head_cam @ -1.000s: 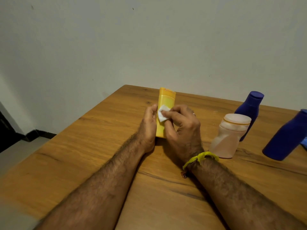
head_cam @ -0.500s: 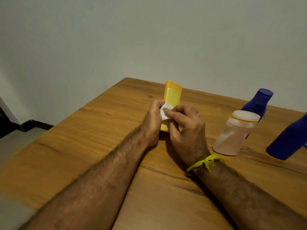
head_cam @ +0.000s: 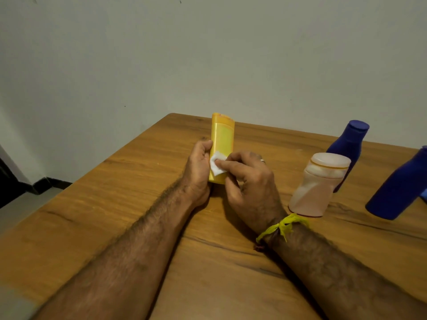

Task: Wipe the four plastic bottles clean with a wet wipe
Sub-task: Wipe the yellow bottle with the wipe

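While the left hand [head_cam: 198,167] curls round the upright yellow bottle [head_cam: 223,139] to steady it on the desk [head_cam: 115,204], the right hand [head_cam: 249,181] fingers [head_cam: 227,163] pinch a small white wet wipe [head_cam: 217,168] against its lower face. Three other bottles stand apart at right. The wood-grain desk abuts a plain pale wall [head_cam: 208,54].

bare table [head_cam: 115,204] left, bottles [head_cam: 320,184] right
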